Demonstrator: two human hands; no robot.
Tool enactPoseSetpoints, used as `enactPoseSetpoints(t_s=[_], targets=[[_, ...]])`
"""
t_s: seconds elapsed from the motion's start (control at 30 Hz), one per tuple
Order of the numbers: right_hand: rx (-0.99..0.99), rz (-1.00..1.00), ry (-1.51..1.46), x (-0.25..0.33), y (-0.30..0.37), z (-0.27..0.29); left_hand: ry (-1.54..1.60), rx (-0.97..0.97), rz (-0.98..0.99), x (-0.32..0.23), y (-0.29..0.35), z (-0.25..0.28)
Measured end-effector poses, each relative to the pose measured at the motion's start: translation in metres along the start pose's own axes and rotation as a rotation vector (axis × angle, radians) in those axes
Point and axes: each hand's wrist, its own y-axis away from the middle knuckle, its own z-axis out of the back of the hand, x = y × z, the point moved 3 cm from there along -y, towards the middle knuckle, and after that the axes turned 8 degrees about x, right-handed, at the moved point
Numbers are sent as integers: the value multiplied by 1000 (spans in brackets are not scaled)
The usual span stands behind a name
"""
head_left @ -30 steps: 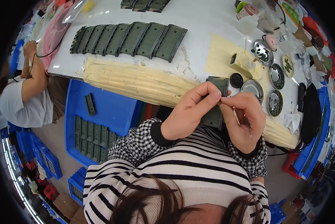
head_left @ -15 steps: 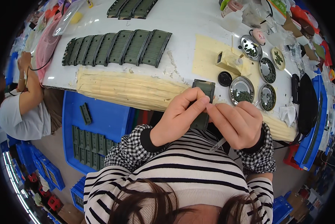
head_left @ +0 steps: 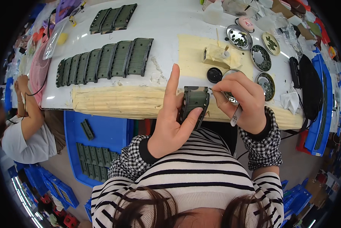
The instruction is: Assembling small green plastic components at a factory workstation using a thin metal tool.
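My left hand (head_left: 166, 129) grips a dark green panel (head_left: 196, 100) with ridged long edges and a camouflage-patterned end, its index finger pointing up and away. The panel is tilted above the table's front edge. In my right hand (head_left: 248, 100) is a pair of metal tweezers (head_left: 236, 116), the rear end showing below the fingers. The fingertips are close to the panel's upper right corner; a tiny dark bit appears at the tip, too small to name. Behind this hand a round metal dish (head_left: 229, 98) is partly hidden.
A row of similar green panels (head_left: 106, 60) lies at left, another group (head_left: 113, 19) farther back. Dishes of small green pieces (head_left: 261, 58), a black round lid (head_left: 214, 75) and a yellow-wrapped block (head_left: 216, 57) stand right. A blue bin (head_left: 102, 129) holds panels; a co-worker (head_left: 30, 129) sits left.
My hands have moved apart; the right one has shifted right and up toward the dishes. The left index finger has straightened, and the panel has tilted. The whole view has turned slightly.
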Motion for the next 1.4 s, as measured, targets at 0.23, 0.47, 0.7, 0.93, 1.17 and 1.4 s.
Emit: enactPoseSetpoints(t_s=[0.23, 0.47, 0.7, 0.93, 1.17, 1.4], targets=[[65, 25, 29, -2, 0, 0, -116, 17, 5, -2, 2, -1], [113, 12, 43, -1, 1, -2, -119, 13, 28, -2, 3, 0], [125, 78, 57, -3, 3, -3, -101, -49, 49, 1, 5, -1], [108, 21, 12, -2, 5, -4, -98, -80, 17, 1, 3, -2], [79, -53, 41, 3, 18, -11, -90, -45, 17, 3, 0, -3], [-121, -530, 213, -50, 67, 59, 190, -47, 137, 2, -7, 4]])
